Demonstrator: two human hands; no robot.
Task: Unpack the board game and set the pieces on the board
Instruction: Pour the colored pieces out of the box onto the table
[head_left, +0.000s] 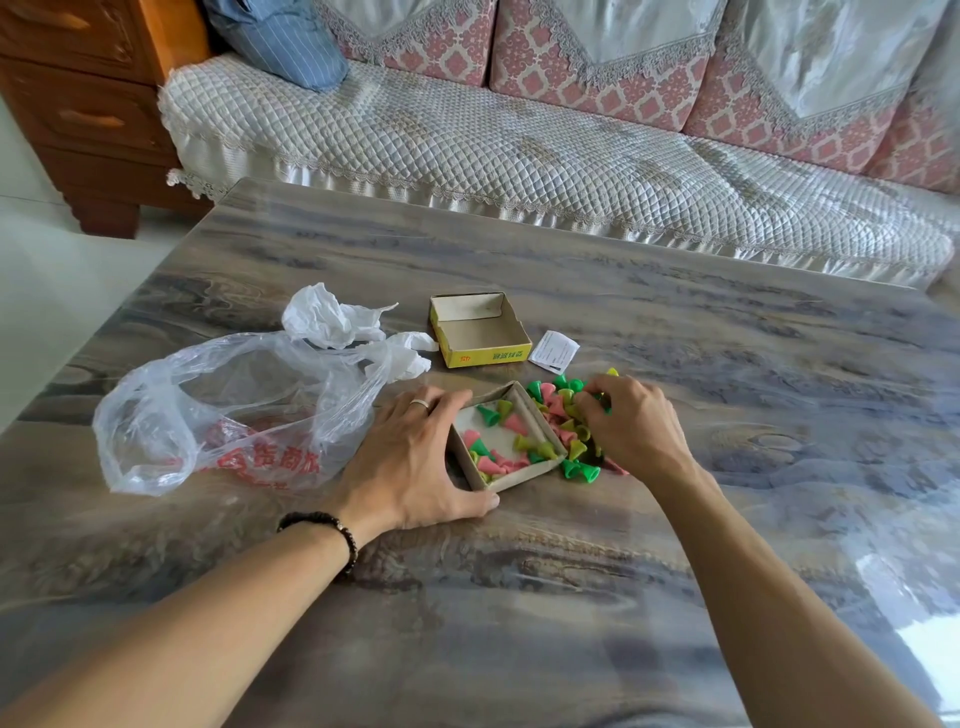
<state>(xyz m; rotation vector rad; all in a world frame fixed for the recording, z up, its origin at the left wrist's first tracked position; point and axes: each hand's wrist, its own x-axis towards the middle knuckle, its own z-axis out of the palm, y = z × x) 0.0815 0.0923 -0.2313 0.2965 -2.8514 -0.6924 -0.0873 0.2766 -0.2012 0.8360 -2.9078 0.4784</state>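
A small cardboard box tray (540, 434) sits mid-table with several pink, green and yellow cone pieces (493, 452) inside. My left hand (410, 462) grips its left side, thumb along the near edge and fingers on the far corner. To the right of the tray lies a loose pile of the same cone pieces (558, 402). My right hand (631, 423) is on that pile with fingers curled round some pieces. The yellow box lid (480, 332) lies open side up behind them. No board is visible.
A clear plastic bag with red print (223, 410) and crumpled white plastic (332, 319) lie on the left of the marble-patterned table (519, 597). A folded white paper slip (553, 351) lies beside the lid. A quilted sofa (519, 150) stands behind the table.
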